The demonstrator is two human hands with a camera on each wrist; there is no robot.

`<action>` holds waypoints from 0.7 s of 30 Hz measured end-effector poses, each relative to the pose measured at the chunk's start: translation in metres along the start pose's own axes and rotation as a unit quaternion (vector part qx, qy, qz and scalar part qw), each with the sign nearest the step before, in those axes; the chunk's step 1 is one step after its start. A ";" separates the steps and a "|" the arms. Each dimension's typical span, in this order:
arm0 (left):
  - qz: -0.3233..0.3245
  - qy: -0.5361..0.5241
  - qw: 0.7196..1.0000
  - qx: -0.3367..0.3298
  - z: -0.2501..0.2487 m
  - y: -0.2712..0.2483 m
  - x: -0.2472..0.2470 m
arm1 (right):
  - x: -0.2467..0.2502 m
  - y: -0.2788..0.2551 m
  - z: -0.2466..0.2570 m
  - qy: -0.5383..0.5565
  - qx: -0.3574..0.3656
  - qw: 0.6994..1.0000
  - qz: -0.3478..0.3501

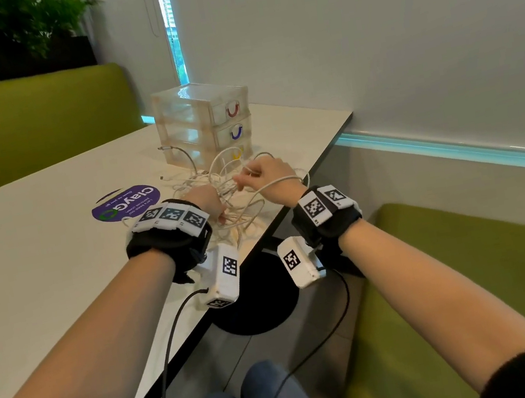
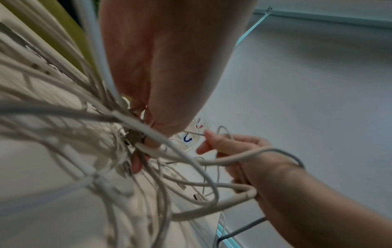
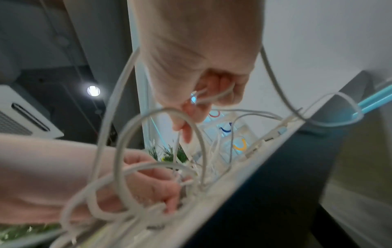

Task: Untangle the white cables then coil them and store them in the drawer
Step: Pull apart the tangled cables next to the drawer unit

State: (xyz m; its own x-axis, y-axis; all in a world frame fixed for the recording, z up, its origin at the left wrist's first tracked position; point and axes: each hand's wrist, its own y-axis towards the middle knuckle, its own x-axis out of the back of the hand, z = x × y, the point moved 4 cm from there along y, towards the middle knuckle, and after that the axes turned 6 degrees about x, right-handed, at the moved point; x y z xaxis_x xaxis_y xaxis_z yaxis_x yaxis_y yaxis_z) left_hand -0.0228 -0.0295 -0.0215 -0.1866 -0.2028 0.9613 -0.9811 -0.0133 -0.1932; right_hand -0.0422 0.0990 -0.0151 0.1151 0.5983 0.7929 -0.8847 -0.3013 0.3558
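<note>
A tangle of white cables (image 1: pixel 237 199) lies on the white table (image 1: pixel 40 270) in front of a clear three-drawer unit (image 1: pixel 203 122) with red, blue and yellow handles; all drawers look closed. My left hand (image 1: pixel 220 213) is dug into the near side of the tangle, fingers curled round a bunch of cables (image 2: pixel 135 124). My right hand (image 1: pixel 245 175) is raised slightly above the heap and pinches a thin cable (image 3: pixel 214 97), with another loop draped over its wrist (image 2: pixel 265 152). Several plug ends (image 1: pixel 164 149) stick out toward the drawers.
A round purple sticker (image 1: pixel 126 202) sits left of the cables. The table's right edge (image 1: pixel 293 204) runs close beside the heap, with a black pedestal base (image 1: pixel 255 307) below. Green benches (image 1: pixel 26 127) stand behind and to the right; the wall is near on the right.
</note>
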 end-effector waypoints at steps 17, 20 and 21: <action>-0.032 -0.035 0.999 -0.007 -0.011 0.010 -0.011 | -0.020 0.001 0.007 0.281 -0.036 0.946 -0.155; -0.039 -0.012 0.999 0.006 -0.014 0.007 -0.011 | -0.015 0.004 0.011 0.202 -0.011 0.965 -0.166; -0.047 0.002 0.999 0.011 -0.014 0.006 -0.011 | -0.014 0.005 0.011 0.169 -0.003 0.973 -0.160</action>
State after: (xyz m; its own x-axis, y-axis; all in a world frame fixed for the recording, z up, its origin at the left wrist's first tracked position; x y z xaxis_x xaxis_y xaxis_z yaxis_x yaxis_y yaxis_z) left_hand -0.0277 -0.0139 -0.0303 -0.0947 -0.1949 0.9763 -0.9928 -0.0536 -0.1070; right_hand -0.0431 0.0810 -0.0191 0.2310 0.8710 0.4336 -0.8305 -0.0557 0.5542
